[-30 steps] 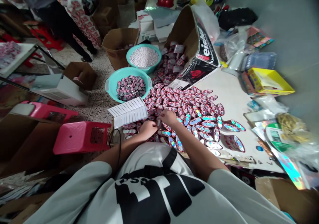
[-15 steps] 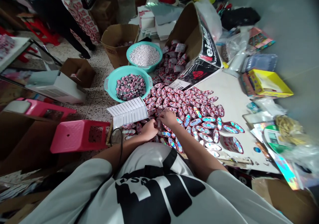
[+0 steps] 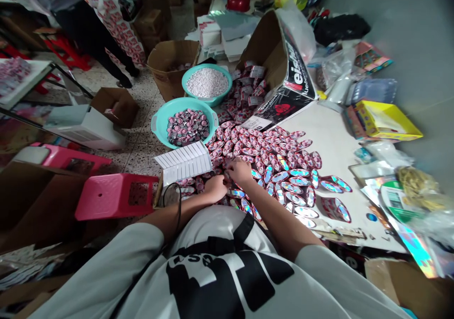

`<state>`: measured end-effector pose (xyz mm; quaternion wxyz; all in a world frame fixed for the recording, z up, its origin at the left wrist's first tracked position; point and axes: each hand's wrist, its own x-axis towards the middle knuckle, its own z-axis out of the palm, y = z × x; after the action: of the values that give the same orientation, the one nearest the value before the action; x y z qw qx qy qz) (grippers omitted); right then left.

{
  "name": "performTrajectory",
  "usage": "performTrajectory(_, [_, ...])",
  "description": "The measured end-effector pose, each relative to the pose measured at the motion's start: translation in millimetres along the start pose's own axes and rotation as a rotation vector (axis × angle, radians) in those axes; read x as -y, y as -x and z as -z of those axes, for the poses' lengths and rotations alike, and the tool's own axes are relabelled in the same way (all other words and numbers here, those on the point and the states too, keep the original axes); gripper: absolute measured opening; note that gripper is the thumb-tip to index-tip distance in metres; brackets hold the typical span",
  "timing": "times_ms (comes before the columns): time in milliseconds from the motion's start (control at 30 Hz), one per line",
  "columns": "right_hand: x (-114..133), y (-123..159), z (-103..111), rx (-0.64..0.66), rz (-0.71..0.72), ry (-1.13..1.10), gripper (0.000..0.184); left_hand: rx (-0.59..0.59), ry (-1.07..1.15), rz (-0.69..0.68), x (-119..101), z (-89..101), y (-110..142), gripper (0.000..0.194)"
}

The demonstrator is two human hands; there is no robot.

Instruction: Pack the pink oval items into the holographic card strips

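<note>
My left hand (image 3: 215, 189) and my right hand (image 3: 240, 171) meet close together over the near left part of the table. The fingers of both are bent and pressed together; what lies between them is too small and hidden to name. Around them stand many small red-and-pink packs (image 3: 264, 155) in tight rows, several with shiny holographic oval faces (image 3: 298, 181). Just left of my hands a sheet of white labels (image 3: 186, 162) leans at a slant.
A turquoise basin (image 3: 158, 122) holds pink-and-silver round pieces; another turquoise basin (image 3: 185, 83) behind it holds white pieces. A tipped carton (image 3: 287, 96) spills packs. At right lies a yellow box (image 3: 390, 122). A pink stool (image 3: 102, 196) stands left. A person (image 3: 85, 25) stands at back left.
The whole view has shifted slightly, so things sit a little lower and farther right. My left hand has come a bit closer to my right hand; both stay closed.
</note>
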<state>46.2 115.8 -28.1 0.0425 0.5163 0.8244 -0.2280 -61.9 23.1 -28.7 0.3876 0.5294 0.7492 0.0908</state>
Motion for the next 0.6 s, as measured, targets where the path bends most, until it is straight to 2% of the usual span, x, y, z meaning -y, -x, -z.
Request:
performTrajectory(133, [1,1,-2,-0.04,-0.027,-0.016,0.018,0.005,-0.034,-0.022,-1,-0.7,-2,0.022])
performTrajectory(300, [-1,-5,0,-0.027,-0.093,-0.032,0.037,0.014,-0.046,-0.066,1,0.0,0,0.023])
performTrajectory(433, [-5,-14,-2,0.024,-0.077,-0.013,0.031,0.064,-0.04,-0.122,7,2.4,4,0.024])
performTrajectory(600, [-9,-12,-3,-0.004,-0.023,0.012,0.025,0.097,-0.065,-0.248,18,3.9,9,0.028])
